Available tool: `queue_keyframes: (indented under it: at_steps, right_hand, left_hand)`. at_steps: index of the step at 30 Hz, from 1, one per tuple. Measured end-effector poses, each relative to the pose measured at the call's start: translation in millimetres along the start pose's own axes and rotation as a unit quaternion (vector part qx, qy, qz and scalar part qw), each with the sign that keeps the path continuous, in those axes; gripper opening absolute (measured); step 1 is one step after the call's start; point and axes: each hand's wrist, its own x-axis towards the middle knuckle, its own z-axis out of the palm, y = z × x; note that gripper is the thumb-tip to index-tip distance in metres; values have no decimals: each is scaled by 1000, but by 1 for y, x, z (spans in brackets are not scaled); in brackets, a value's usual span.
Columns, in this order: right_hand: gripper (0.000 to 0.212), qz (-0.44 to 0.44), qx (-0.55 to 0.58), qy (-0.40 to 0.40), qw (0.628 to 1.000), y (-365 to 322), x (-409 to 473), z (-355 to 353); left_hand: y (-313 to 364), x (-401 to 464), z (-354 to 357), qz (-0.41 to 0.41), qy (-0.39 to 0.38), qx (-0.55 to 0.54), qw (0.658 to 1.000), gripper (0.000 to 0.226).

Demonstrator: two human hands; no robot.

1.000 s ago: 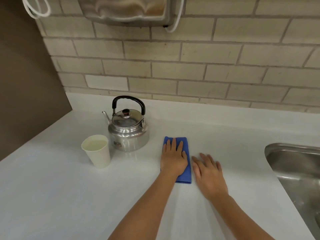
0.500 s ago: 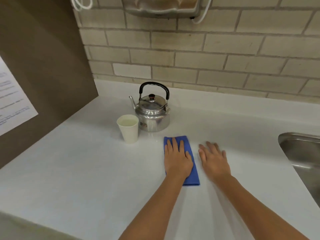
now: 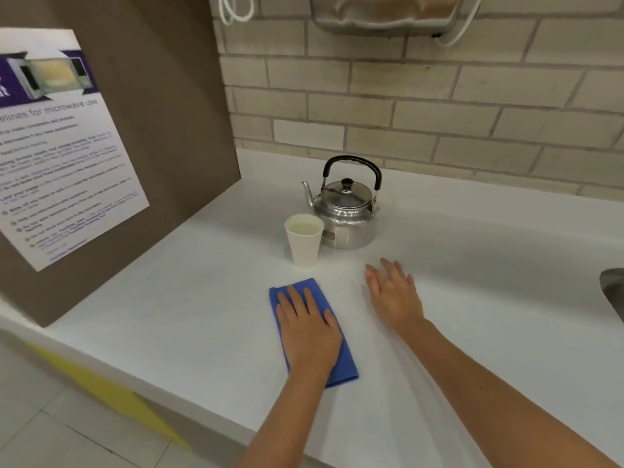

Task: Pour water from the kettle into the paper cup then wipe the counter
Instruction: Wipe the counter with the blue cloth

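Observation:
A steel kettle (image 3: pixel 347 214) with a black handle stands upright near the back of the white counter (image 3: pixel 189 298). Just in front of it, to its left, stands a white paper cup (image 3: pixel 305 241) with water in it. A folded blue cloth (image 3: pixel 344 366) lies flat on the counter in front of the cup. My left hand (image 3: pixel 309 329) presses flat on the cloth, covering its middle. To the right of the cloth, my right hand (image 3: pixel 393 295) rests palm down on the bare counter with its fingers spread.
A brown side panel (image 3: pixel 175 113) with a microwave-use poster (image 3: pixel 57 146) closes the counter's left end. The brick wall carries a metal dispenser (image 3: pixel 381 11) overhead. A steel sink (image 3: pixel 613 288) shows at the right edge. The counter's front edge drops to a tiled floor.
My left hand has slid the blue cloth leftward and toward me, from right of the kettle to in front of the cup. My right hand followed along the counter. The view swung left.

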Motion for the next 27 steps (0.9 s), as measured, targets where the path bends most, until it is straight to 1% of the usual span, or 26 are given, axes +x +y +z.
queue_keyframes:
  at_steps: [2, 4, 7, 9, 11, 13, 15, 19, 22, 24, 27]
  right_hand:
    - [43, 4, -13, -7, 1000, -1, 1, 5]
    - [43, 7, -24, -9, 1000, -1, 5, 6]
    - [43, 21, -42, -13, 999, -2, 14, 6]
    - [43, 32, -48, -14, 998, -3, 19, 8]
    - [43, 43, -51, -10, 998, -4, 23, 12]
    - [44, 54, -55, 1, 997, -5, 28, 16]
    - [44, 65, -61, 11, 996, -7, 35, 21]
    - [43, 80, -75, 18, 994, -15, 52, 27]
    - [42, 90, -51, 26, 994, -21, 64, 29]
    - [41, 102, -24, 45, 993, -22, 71, 26]
    - [40, 120, -2, 56, 991, -20, 74, 23]
  left_hand:
    - [-8, 2, -1, 37, -37, -12, 999, 62]
    - [-47, 14, -7, 44, -26, -9, 999, 62]
    - [-130, 58, -32, -30, 16, -3, 999, 60]
    - [-176, 96, -47, -63, 21, 5, 998, 59]
    - [-195, 135, -50, -74, 17, 20, 997, 58]
    - [-188, 170, -46, -73, 11, 25, 997, 57]
    - [-164, 198, -37, -27, 3, 32, 999, 57]
    - [-104, 211, -17, 130, -9, 24, 991, 55]
    - [-107, 194, -7, 219, -27, -14, 975, 55]
    - [-128, 199, -7, 237, -32, -28, 971, 55]
    - [-147, 238, -16, 205, -26, -9, 978, 54]
